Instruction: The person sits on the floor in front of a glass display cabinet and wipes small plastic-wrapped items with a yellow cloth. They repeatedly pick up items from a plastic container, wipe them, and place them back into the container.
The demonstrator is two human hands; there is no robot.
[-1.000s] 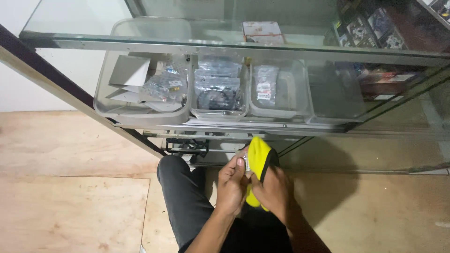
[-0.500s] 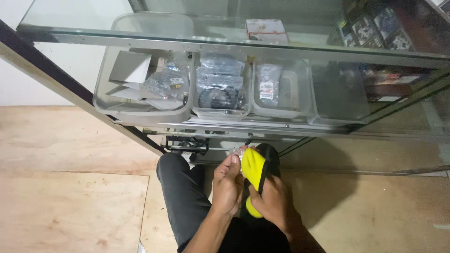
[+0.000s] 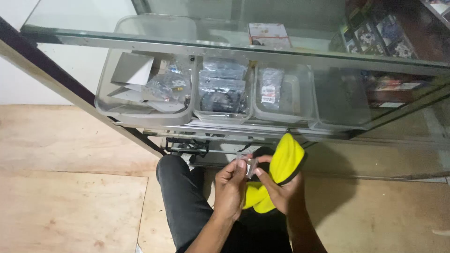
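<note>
My left hand and my right hand meet low in the head view, just in front of a glass display case. Between the fingertips of both hands sits a small clear plastic piece. A yellow cloth with a dark edge is draped over my right hand and hangs down to my lap. My leg in dark trousers shows below the hands.
A glass shelf edge runs across the top. Under it stand several clear plastic bins with bagged parts and paper. A dark metal frame bar slants at left. Plywood floor lies around me. Boxed items fill the right.
The yellow cloth has shifted onto my right hand and hangs lower. Both hands have moved slightly down and now pinch the small clear piece between them.
</note>
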